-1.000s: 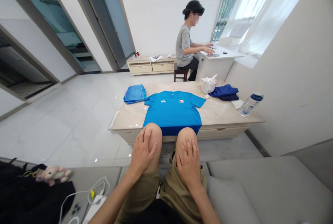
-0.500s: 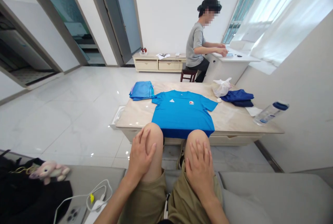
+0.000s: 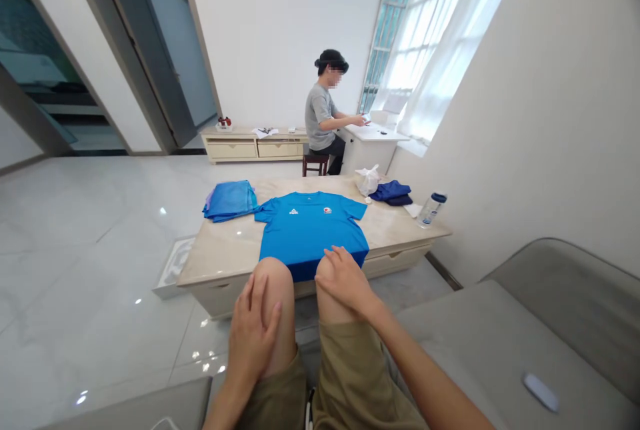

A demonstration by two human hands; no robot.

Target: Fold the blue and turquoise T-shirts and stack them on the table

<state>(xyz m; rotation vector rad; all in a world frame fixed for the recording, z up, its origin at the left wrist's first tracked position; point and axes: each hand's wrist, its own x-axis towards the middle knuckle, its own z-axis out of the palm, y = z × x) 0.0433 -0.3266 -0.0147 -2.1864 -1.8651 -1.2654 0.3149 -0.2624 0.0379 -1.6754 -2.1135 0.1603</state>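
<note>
My left hand (image 3: 253, 337) rests open on my left knee (image 3: 270, 283), holding nothing. My right hand (image 3: 343, 280) lies on top of my right knee, its fingers pointing inward and holding nothing. Beyond my knees, a bright blue T-shirt (image 3: 310, 233) lies flat on a beige stone-topped table (image 3: 235, 250), its lower part hidden behind my knees. To its left is a folded light blue garment (image 3: 230, 201). To its right are a folded navy garment (image 3: 391, 193), a white plastic bag (image 3: 369, 180) and a water bottle (image 3: 431, 210).
I sit on a grey sofa (image 3: 500, 330) with a pale oval object (image 3: 541, 392) on its seat. At the back, a seated person (image 3: 320, 117) works at a white desk (image 3: 373, 137) by a curtained window. A low cream cabinet (image 3: 250, 149) stands against the far wall.
My view has swung left and the room looks smaller. The items on the sofa at the lower left have left view. My right hand has shifted inward onto the top of my knee.
</note>
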